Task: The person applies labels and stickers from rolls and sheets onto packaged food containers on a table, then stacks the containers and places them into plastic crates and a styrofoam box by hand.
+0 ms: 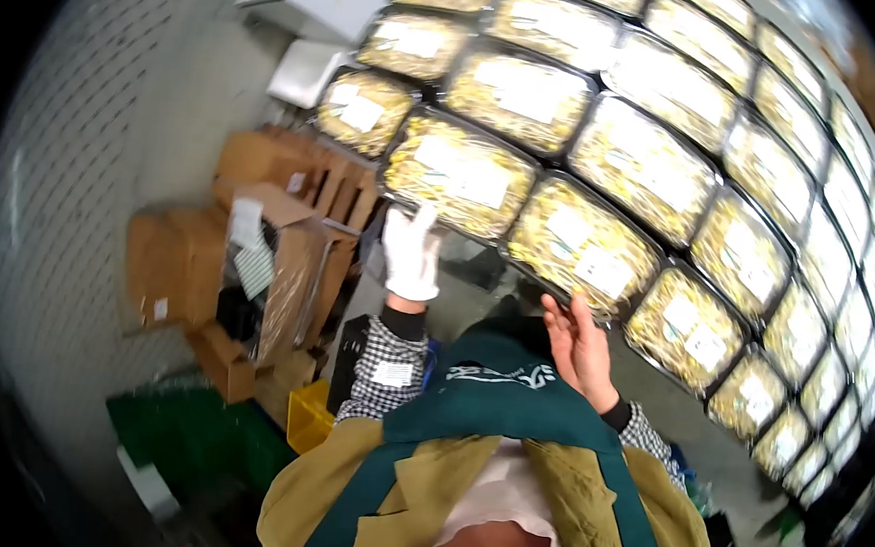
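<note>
Packs of what look like bean sprouts, in black trays under clear film with white labels, lie in rows before me. My left hand (411,257), in a white glove, is at the near edge of one front pack (461,175). One of its fingers rests on the edge and the others are partly hidden, seemingly closed on the rim. My right hand (583,351) is bare, its fingers stretched out, with fingertips at the near edge of the neighbouring front pack (585,244). Whether those fingertips press on the tray is hard to see.
Cardboard boxes (173,262) are piled at the left, one holding loose packaging. A yellow bin (309,416) and a green surface (193,429) lie below them. A pale grey box-shaped unit (324,1) stands at the upper left beside the packs.
</note>
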